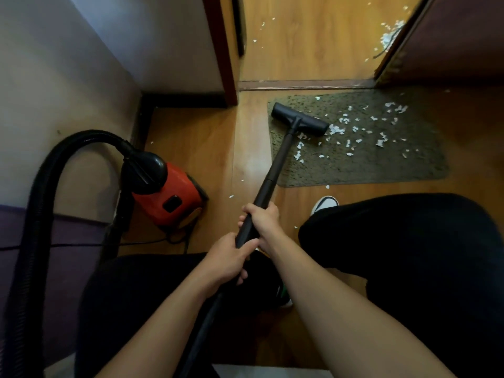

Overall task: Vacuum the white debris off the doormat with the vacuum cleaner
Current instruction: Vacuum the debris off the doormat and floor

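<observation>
While the right hand (263, 218) and, just behind it, the left hand (226, 260) wrap their fingers tightly round the rigid black vacuum wand (275, 165), this mid-shaft hold should steer a stiff, light tube well. Far ahead of the fingers, its flat black floor head (300, 120) sits on the shaggy olive-green doormat (368, 170). Light white paper-like debris (354, 129) lies just right of the head and should lift easily.

Bare floor (253, 159) lies open between the red vacuum cleaner (174, 195) and the doormat (381, 165). The wall (68, 77) and door frame (221, 50) close the left; the door (450, 36) bounds the far right. 2 knees (409, 241) crowd the near side.
</observation>
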A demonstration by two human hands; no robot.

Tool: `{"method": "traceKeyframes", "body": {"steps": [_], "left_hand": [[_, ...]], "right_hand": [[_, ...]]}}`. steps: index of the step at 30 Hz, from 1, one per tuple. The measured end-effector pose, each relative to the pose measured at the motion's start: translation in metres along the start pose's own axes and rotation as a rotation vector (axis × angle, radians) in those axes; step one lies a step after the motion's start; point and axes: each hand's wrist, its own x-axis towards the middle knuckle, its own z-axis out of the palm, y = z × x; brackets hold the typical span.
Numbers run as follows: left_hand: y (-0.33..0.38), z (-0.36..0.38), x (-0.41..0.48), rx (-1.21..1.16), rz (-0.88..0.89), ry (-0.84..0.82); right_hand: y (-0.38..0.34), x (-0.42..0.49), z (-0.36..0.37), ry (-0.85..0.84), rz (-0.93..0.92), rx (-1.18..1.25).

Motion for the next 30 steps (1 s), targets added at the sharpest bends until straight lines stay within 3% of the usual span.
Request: {"method": "traceKeyframes", "body": {"steps": [7, 11, 18, 30], "left_hand": [[-0.017, 0.008, -0.053, 0.083, 0.043, -0.031], [-0.027, 0.012, -0.065, 0.085, -0.036, -0.034], [-0.023, 0.011, -0.059, -0.002, -0.155, -0.105], [-0.012, 0.039, -0.027, -0.008, -0.088, -0.104]], "right_hand": [[0.029, -0.041, -0.017, -0.008, -0.001, 0.042], [0.044, -0.055, -0.022, -0.003, 0.011, 0.049], [0.055, -0.07, -0.028, -0.017, 0.073, 0.089], [0.044, -0.032, -0.055, 0.014, 0.075, 0.018]]}}
